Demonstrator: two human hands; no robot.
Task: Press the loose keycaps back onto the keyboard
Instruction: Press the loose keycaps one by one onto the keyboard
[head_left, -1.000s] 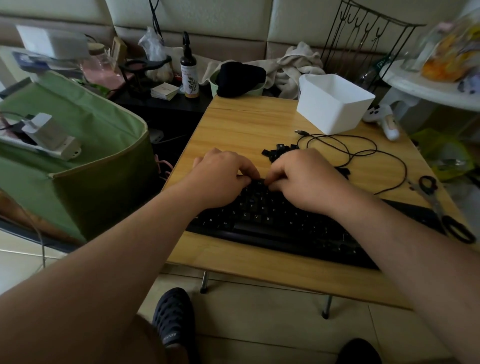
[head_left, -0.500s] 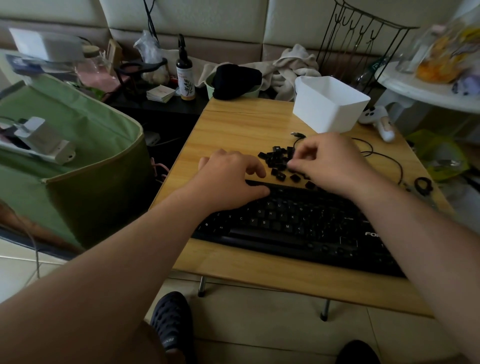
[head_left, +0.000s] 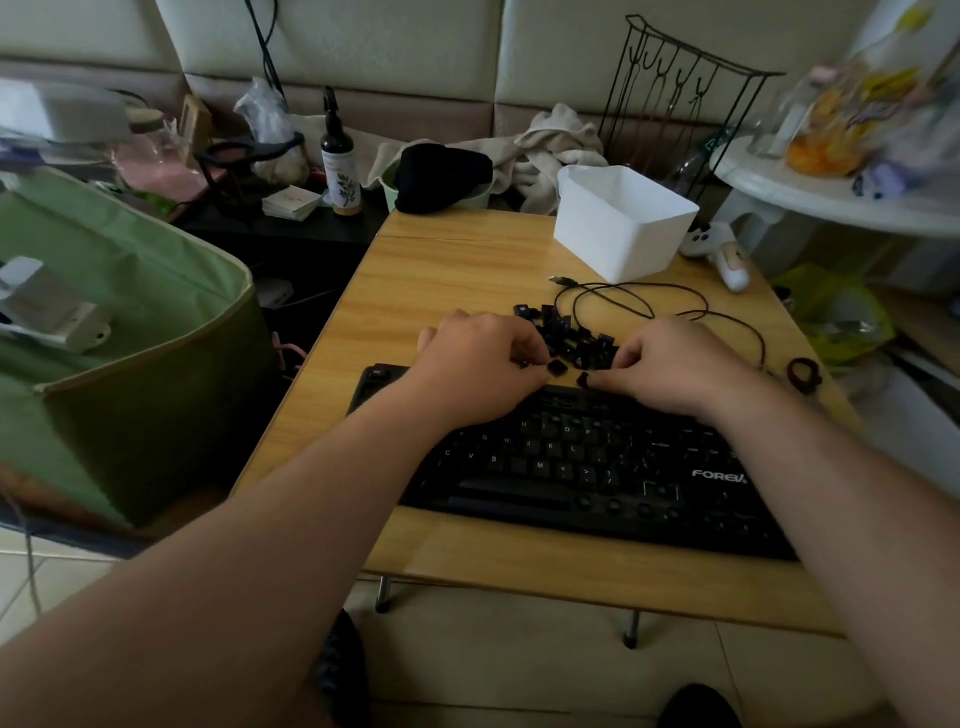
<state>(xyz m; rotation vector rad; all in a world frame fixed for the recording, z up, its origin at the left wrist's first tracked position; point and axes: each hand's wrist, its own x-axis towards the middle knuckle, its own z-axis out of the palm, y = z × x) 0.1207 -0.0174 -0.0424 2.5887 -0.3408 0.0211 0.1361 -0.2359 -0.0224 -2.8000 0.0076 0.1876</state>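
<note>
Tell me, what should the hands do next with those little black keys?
Probably carry the keycap at the right hand's fingers down to an empty spot on the keyboard and press it in. Both hands are at the pile, and the left hand seems to pinch one too.

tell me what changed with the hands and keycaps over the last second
Both hands left the keyboard keys for the loose keycaps behind it. The right hand went first and now pinches a keycap; the left hand followed and fingers another. Keyboard, cable and white bin stayed put.
</note>
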